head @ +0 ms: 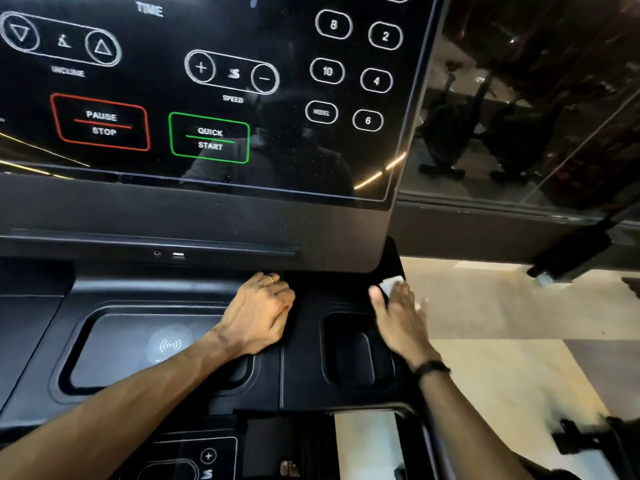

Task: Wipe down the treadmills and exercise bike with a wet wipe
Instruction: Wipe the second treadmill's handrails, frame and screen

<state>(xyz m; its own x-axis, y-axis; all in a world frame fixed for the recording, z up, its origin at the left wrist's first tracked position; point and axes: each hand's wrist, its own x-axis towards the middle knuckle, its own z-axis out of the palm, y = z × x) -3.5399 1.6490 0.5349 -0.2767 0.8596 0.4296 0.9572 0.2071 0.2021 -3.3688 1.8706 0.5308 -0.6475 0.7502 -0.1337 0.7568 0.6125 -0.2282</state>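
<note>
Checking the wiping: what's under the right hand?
A white wet wipe shows past the right hand, at the console tray's right edge. Most of it is covered and blurred.

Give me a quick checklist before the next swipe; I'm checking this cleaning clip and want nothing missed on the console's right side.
1. White wet wipe under the right hand: ok, though blurred.
2. Right hand on the black treadmill console's right edge: ok.
3. Left hand resting on the moulded black tray, clear of the wipe: ok.
4. Hands away from the green QUICK START button: ok.
5. Deep black cup holder wiped: cannot tell.
</note>
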